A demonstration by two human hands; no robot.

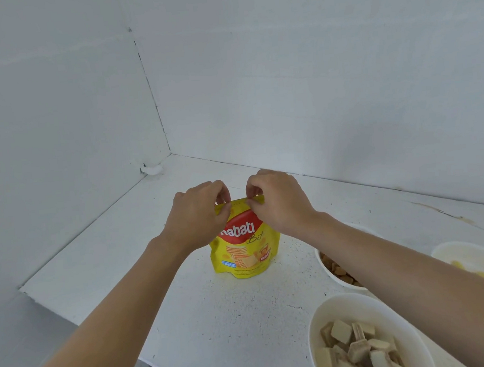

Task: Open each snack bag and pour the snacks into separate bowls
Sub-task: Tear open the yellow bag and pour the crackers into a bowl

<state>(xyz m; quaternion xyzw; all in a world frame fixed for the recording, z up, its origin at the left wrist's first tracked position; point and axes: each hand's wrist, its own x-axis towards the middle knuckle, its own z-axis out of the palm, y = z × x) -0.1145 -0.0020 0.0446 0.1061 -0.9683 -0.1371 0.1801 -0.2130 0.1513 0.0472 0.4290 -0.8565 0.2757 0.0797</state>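
- Forearms fill the bottom of the frame, rising from both lower corners to meet over the bag.
- Lower right, a bowl (362,305) holds pale wafer pieces. Just above it a second bowl (321,263) holds brown snacks and is partly hidden by the right forearm. At the right edge a third bowl (466,253) holds something yellow.
- Centre frame, the yellow bag (245,242) stands upright on the white table (218,318) with its label facing the camera. It is left of all three bowls and apart from them.
- Left hand (199,214) pinches the bag's top edge near its left end, thumb in front and fingers curled over behind.
- Right hand (278,200) pinches the same edge just right of the middle, fingers curled tight. The two hands sit close together, not touching.
- Both hands are directly above the bag and grip only its top strip. The body below them is uncovered, and the base rests on the table.
- Step in hand, as I judge it: opening this bag. No tear or gap shows along the top, so it looks unopened.
- Next move calls for drawing the two pinches apart to tear or peel the seal, keeping the bag upright so nothing spills.
- All three bowls look filled and no empty one shows, so a fresh bowl would be needed before pouring.
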